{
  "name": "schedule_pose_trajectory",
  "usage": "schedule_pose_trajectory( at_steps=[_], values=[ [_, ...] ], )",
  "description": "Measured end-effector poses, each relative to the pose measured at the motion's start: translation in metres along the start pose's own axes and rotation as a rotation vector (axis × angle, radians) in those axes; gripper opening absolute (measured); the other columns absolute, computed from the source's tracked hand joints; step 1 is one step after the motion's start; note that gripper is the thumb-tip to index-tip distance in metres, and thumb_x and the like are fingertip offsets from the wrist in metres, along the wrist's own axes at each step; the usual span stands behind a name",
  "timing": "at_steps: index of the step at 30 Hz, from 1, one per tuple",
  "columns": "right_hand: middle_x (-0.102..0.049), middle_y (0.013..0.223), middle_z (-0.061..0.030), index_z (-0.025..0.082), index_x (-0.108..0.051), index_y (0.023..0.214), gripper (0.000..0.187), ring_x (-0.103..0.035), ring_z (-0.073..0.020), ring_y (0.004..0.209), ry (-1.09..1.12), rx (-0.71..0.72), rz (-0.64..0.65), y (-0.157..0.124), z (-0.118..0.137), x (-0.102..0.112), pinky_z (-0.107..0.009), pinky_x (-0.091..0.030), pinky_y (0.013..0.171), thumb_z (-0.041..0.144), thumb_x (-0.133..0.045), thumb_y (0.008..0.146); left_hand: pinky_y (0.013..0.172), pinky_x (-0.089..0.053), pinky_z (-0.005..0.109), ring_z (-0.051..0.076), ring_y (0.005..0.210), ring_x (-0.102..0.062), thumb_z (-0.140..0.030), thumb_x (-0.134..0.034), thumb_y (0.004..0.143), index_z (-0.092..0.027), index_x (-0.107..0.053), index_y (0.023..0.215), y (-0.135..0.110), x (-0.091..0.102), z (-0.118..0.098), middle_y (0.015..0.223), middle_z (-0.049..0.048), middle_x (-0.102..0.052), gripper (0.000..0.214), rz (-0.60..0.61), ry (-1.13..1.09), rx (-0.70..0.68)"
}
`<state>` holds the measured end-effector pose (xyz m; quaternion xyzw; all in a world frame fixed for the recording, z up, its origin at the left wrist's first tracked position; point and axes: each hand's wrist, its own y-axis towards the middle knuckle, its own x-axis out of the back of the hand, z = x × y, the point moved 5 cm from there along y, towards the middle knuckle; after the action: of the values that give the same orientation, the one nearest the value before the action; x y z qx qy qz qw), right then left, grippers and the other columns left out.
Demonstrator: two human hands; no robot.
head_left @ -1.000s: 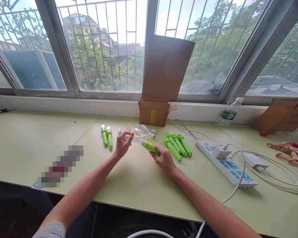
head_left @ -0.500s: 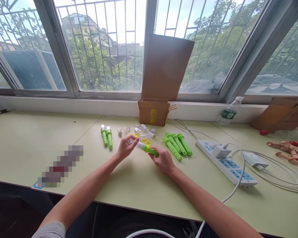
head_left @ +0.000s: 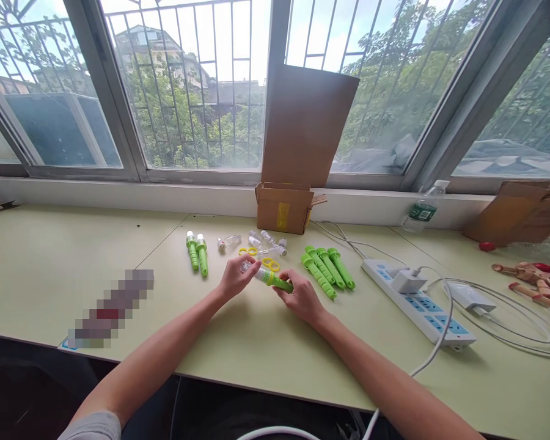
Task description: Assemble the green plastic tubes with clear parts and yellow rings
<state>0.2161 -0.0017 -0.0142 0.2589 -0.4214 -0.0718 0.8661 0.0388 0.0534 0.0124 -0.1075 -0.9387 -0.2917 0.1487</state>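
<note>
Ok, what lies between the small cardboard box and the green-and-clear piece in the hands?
In the head view, several clear plastic pieces and some yellow rings lie between the box and the held piece.

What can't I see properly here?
Head view:
Part of the green stick: hidden by the right hand.
Part of the clear tube: hidden by the left hand.
Grey patch: blurred into squares.
Bottle label: words too small.
Right cardboard: cut off by right edge.
</note>
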Motion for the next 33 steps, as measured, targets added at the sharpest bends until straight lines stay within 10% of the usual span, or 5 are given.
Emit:
schedule_pose_trajectory(
  at_steps=[33],
  values=[
    [-0.068, 0.091, -0.004, 0.021, -0.061, 0.1, 0.022, -0.062, -0.0198, 0.079, 0.019, 0.061, 0.05, -0.0007, 0.0035, -0.0011, -0.029, -0.046, 0.071, 0.029, -0.06, 0.079, 0.044, -0.038, 0.019, 0.008, 0.045, -0.05, -0.045, -0.058, 0.08, -0.016, -0.059, 0.072, 0.0024, 0.0027, 0.0102, 0.053, -0.0025, -0.056, 0.03, -0.016, -0.067, 0.07]
  ],
)
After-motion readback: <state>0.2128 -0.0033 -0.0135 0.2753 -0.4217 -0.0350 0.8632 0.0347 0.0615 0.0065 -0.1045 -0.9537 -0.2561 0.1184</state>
